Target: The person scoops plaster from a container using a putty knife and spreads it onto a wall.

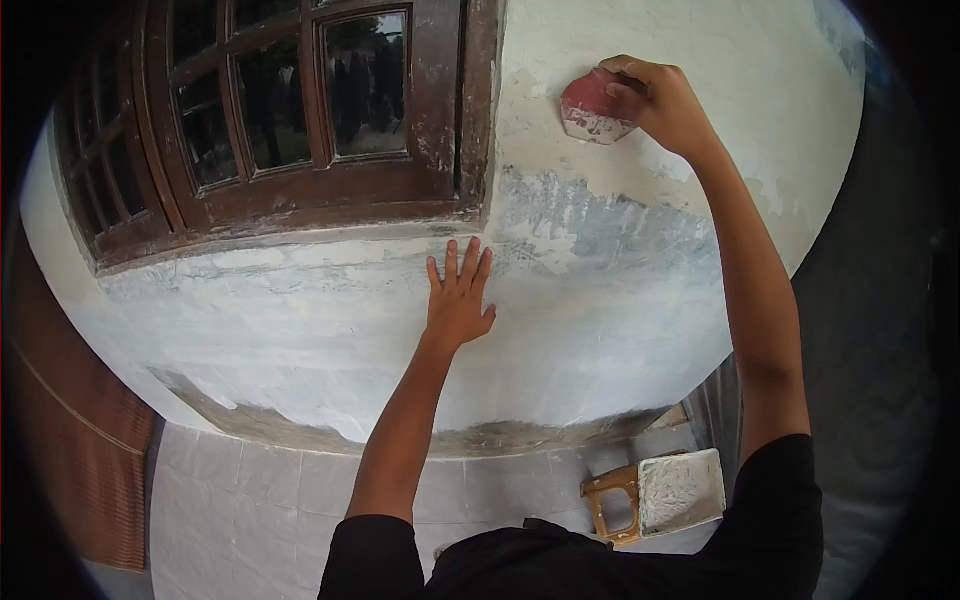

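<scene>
My right hand [652,100] grips a red scraper [590,100] smeared with white putty, held against the cream wall [760,90] to the right of the window. My left hand [460,290] rests with spread fingers on the white-coated wall just below the window sill [330,233], near its right end. Patchy grey and white plaster [560,220] shows between my two hands. The wooden window [310,190] has a brown frame and small glass panes.
Below me is a grey tiled floor [230,490]. At lower right a tray of white putty [678,490] rests on a yellowish stool-like support [600,510]. A brown ribbed panel [90,460] stands at the left. A dark grey surface [870,380] runs along the right.
</scene>
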`<action>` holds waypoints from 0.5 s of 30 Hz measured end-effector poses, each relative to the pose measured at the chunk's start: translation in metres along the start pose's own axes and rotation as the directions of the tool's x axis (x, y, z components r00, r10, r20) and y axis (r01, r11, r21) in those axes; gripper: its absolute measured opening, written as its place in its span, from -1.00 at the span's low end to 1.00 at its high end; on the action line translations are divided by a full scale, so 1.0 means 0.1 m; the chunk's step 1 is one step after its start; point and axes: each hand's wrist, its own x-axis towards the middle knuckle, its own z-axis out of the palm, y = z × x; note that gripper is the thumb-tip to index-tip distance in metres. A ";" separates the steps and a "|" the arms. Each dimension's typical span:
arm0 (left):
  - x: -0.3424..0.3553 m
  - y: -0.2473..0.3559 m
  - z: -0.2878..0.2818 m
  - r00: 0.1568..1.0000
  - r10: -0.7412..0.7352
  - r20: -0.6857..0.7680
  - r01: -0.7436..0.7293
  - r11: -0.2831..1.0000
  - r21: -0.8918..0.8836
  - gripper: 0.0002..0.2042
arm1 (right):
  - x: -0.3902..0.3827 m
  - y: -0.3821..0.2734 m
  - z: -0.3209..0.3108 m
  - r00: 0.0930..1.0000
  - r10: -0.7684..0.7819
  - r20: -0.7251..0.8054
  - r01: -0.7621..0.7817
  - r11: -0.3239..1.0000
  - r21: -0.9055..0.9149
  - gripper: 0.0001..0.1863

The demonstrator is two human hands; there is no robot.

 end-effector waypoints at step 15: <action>-0.02 -0.05 0.05 0.998 0.051 -0.022 -0.051 0.999 0.019 -0.03 | -0.03 -0.10 0.00 1.000 -0.012 0.018 0.013 0.998 -0.059 -0.74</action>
